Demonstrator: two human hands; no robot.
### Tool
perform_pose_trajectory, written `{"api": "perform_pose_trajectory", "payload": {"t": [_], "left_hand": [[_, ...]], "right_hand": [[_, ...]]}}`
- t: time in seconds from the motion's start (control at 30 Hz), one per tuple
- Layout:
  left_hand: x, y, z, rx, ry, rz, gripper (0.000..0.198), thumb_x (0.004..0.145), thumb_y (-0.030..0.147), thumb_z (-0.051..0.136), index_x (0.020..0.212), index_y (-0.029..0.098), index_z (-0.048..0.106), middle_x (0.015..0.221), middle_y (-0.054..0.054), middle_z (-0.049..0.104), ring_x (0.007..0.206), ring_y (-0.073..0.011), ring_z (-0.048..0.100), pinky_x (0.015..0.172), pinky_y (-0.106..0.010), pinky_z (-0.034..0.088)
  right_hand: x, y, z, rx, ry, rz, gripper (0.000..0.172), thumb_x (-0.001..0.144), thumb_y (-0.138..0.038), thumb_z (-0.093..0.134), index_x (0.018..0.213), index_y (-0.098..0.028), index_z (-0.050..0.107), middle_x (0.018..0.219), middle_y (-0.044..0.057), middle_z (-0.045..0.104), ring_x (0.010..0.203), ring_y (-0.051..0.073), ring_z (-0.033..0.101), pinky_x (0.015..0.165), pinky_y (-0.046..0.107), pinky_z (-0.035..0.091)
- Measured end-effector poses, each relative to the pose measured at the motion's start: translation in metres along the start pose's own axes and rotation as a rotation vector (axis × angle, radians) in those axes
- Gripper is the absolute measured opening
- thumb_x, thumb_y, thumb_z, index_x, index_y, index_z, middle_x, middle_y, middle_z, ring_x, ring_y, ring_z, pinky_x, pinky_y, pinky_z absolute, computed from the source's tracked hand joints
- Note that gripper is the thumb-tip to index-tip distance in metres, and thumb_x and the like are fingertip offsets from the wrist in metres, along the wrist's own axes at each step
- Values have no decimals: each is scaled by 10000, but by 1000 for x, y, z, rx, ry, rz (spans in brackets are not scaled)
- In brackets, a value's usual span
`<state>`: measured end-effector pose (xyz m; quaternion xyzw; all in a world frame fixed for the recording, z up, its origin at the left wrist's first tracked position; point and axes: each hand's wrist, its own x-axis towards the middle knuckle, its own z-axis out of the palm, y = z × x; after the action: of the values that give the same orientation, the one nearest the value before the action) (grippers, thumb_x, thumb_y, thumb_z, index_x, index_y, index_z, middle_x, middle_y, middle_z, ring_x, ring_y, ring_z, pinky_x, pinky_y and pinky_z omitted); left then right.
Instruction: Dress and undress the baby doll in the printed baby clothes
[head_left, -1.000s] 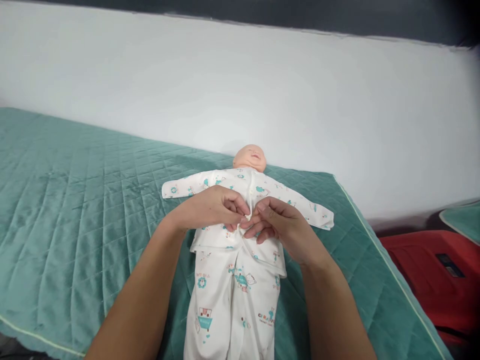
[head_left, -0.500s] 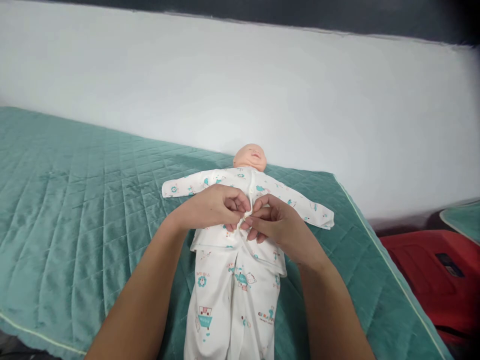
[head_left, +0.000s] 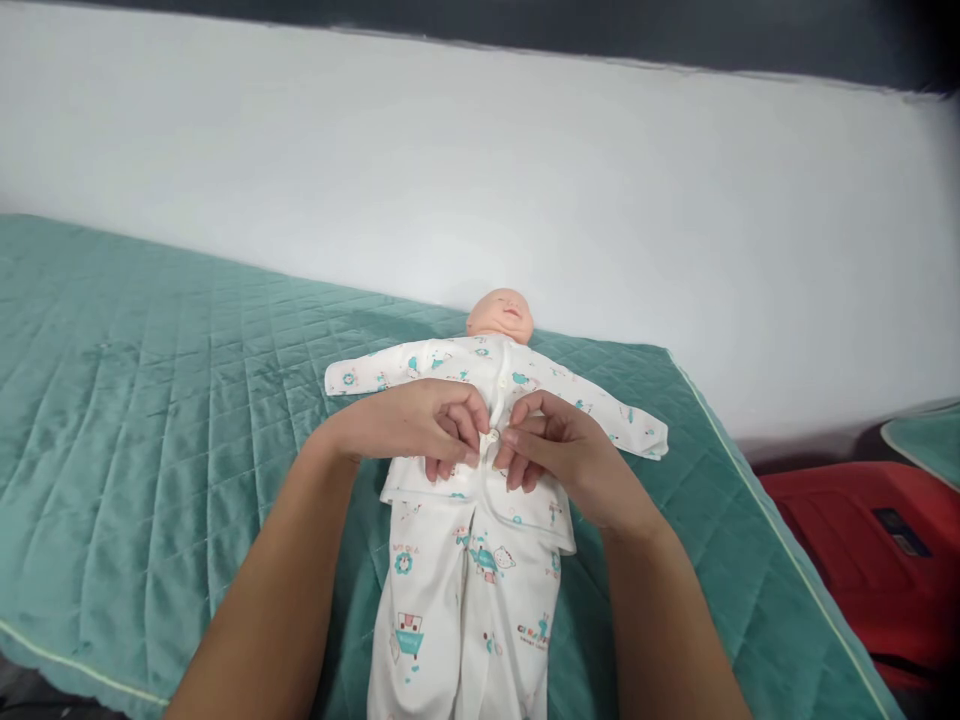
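surface: one teal quilted cloth cover, stitched in diamonds, trimmed with pale thin piping. it lay flat, lightly rumpled toward the left.

room: one plain white wall rose behind the cover's far edge, a dark band along its top. one red smooth-surfaced object with a dark label stood past the right edge, a smaller piece of teal cloth just above it in view.

edges and room: the cover ran broad to the left; to the right it narrowed to a slanting strip toward the piped edge. the far edge met the wall near the doll's head.

main item: one peach-coloured smooth doll, lying on its back mid-cover in a white printed long-sleeved cloth jacket, sleeves spread wide, and white printed cloth trousers that ran out of view below.

hands: one bare left hand and one bare right hand, fingers curled, at the jacket's front opening, either side of a small pale round button. whether either pinched cloth could not be told.
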<state>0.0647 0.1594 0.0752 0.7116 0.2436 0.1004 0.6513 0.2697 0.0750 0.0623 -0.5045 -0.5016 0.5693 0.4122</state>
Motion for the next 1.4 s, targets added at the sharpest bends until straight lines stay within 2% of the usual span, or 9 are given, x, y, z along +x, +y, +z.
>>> {"api": "perform_pose_trajectory", "payload": {"t": [0.17, 0.33, 0.47, 0.63, 0.73, 0.9, 1.0, 1.13, 1.4], "left_hand": [[-1, -9, -6, -103, 105, 145, 234, 794, 320, 708, 942, 162, 620, 683, -5, 658, 534, -110, 607, 508, -227, 499], [13, -28, -17, -147, 653, 381, 170, 848, 341, 642, 876, 176, 614, 715, -1, 634, 637, -111, 605, 529, -205, 460], [29, -41, -17, 133, 981, 401, 216, 901, 387, 564, 957, 201, 660, 1063, -46, 693, 1026, -174, 631, 871, -283, 515], [29, -50, 13, 425, 754, 443, 411, 984, 419, 418, 1300, 224, 595, 1541, -54, 408, 1469, -218, 276, 1219, -408, 209], [15, -58, 34, 496, 611, 386, 504, 998, 442, 372, 1465, 258, 425, 1623, -9, 222, 1519, -202, 88, 1247, -428, 93], [-14, -73, 65, 477, 594, 378, 518, 997, 450, 375, 1496, 312, 360, 1641, 33, 137, 1522, -206, -18, 1245, -466, 61], [-34, -84, 80, 385, 635, 393, 460, 993, 403, 406, 1440, 308, 452, 1626, 9, 218, 1522, -219, 55, 1240, -470, 118], [-60, -102, 87, 263, 847, 429, 335, 980, 277, 406, 1241, 266, 615, 1476, -51, 474, 1390, -214, 401, 1185, -431, 289], [-66, -113, 85, 387, 995, 219, 256, 836, 184, 566, 1086, 219, 611, 1071, -51, 590, 996, -189, 577, 864, -332, 482]], "right_hand": [[-4, 2, -9, 136, 98, -151, 144, 867, -343, 649, 878, -249, 541, 644, -36, 653, 473, 106, 541, 452, 227, 400], [1, 5, -8, 78, 422, -390, 64, 886, -329, 611, 897, -274, 580, 1035, 15, 696, 981, 185, 666, 829, 320, 542], [14, 19, -2, -270, 470, -508, 275, 922, -355, 566, 1186, -295, 609, 1404, 25, 556, 1358, 217, 453, 1151, 429, 348], [23, 34, -3, -725, 319, -536, 526, 949, -412, 521, 1454, -293, 435, 1585, 16, 327, 1488, 218, 226, 1230, 475, 173], [20, 38, -4, -842, 274, -530, 580, 977, -445, 451, 1521, -287, 324, 1618, 13, 237, 1506, 216, 159, 1229, 478, 175], [2, 47, 4, -902, 291, -544, 584, 1001, -451, 385, 1548, -299, 247, 1631, 1, 191, 1515, 220, 110, 1232, 482, 164], [-19, 54, 16, -924, 298, -540, 584, 1004, -433, 386, 1552, -304, 229, 1639, -6, 155, 1519, 223, 64, 1233, 492, 145], [-60, 66, 29, -915, 243, -507, 562, 998, -395, 424, 1534, -337, 264, 1638, -30, 167, 1522, 224, 18, 1232, 501, 142], [-102, 97, 25, -703, 538, -439, 407, 944, -240, 462, 1350, -259, 482, 1467, 84, 438, 1367, 233, 398, 1145, 492, 343]]}}
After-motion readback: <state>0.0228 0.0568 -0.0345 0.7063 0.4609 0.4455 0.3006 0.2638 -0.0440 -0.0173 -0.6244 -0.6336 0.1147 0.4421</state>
